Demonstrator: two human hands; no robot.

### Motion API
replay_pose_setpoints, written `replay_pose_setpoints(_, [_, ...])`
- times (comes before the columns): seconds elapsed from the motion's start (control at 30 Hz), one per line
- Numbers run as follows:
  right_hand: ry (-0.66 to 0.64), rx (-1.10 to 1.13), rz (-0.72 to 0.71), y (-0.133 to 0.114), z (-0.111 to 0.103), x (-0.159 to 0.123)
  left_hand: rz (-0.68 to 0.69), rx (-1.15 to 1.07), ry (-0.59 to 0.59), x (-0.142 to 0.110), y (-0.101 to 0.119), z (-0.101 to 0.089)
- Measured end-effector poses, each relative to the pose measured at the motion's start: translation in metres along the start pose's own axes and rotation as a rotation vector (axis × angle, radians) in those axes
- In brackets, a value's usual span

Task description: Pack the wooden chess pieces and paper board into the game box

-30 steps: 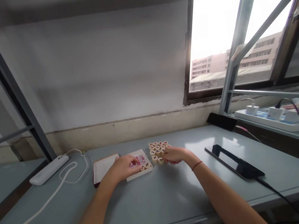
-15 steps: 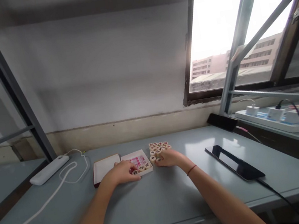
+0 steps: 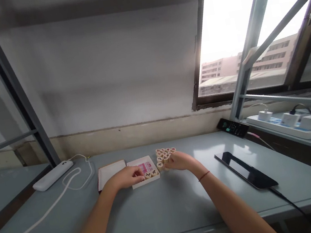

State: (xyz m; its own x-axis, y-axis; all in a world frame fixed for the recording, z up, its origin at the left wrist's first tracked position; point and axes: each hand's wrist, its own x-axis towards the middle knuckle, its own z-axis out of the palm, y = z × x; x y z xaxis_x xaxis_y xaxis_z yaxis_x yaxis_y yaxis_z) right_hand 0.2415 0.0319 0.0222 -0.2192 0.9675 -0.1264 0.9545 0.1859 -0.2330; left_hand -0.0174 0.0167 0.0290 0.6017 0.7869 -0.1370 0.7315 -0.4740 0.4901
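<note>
- White box (image 3: 146, 182) on the tabletop (image 3: 165, 210): xiangqi pieces (image 3: 151, 174) along its near side, pink-printed sheet (image 3: 147, 167) farther in.
- Left hand (image 3: 128, 176): fingers curled over the box's near left; cannot tell if pinching.
- Right hand (image 3: 181, 160): fingers bunched, touching the standing piece cluster (image 3: 162, 154) right of the box; grip hidden.
- Upturned lid (image 3: 110, 171), left.

A blue-grey desk (image 3: 171, 213) under a window (image 3: 217, 22). A person's left hand (image 3: 130, 176) curls over a shallow white box (image 3: 147, 181) holding round, character-marked pieces (image 3: 151, 174). Just beside it, the right hand (image 3: 178, 161) reaches into neat rows of similar discs (image 3: 162, 154). A dark tablet (image 3: 243, 169) lies to the right.
</note>
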Motion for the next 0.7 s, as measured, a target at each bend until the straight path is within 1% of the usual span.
replay_pose_setpoints(0.07, [0.073, 0.020, -0.033, -0.004, -0.001, -0.001, 0.003, -0.001, 0.039, 0.000, 0.002, -0.001])
replay_pose_setpoints(0.1, [0.118, 0.046, -0.067, -0.008, -0.002, -0.002, -0.001, 0.014, 0.091, 0.001, 0.005, -0.002])
replay_pose_setpoints(0.17, [0.171, 0.164, -0.180, -0.018, -0.002, -0.004, 0.013, 0.038, 0.246, 0.001, 0.014, -0.002])
replay_pose_setpoints(0.23, [0.145, 0.331, -0.321, -0.029, -0.002, -0.009, 0.062, 0.003, 0.393, 0.003, 0.024, 0.000])
replay_pose_setpoints(0.3, [0.099, 0.459, -0.424, -0.037, -0.003, -0.013, 0.105, -0.073, 0.457, 0.005, 0.033, 0.004])
replay_pose_setpoints(0.37, [0.072, 0.515, -0.455, -0.037, -0.004, -0.014, 0.116, -0.115, 0.472, 0.008, 0.039, 0.011])
replay_pose_setpoints(0.4, [0.063, 0.526, -0.444, -0.034, -0.006, -0.014, 0.110, -0.122, 0.474, 0.009, 0.041, 0.015])
replay_pose_setpoints(0.47, [0.055, 0.525, -0.376, -0.024, -0.009, -0.012, 0.092, -0.087, 0.474, 0.014, 0.041, 0.020])
replay_pose_setpoints(0.57, [0.039, 0.457, -0.205, -0.005, -0.013, -0.005, 0.066, 0.065, 0.484, 0.024, 0.041, 0.025])
replay_pose_setpoints(0.63, [-0.054, 0.400, -0.091, 0.002, -0.013, -0.001, 0.055, 0.183, 0.477, 0.032, 0.043, 0.026])
replay_pose_setpoints(0.7, [-0.138, 0.326, -0.022, 0.003, -0.011, 0.002, 0.026, 0.292, 0.436, 0.041, 0.047, 0.027])
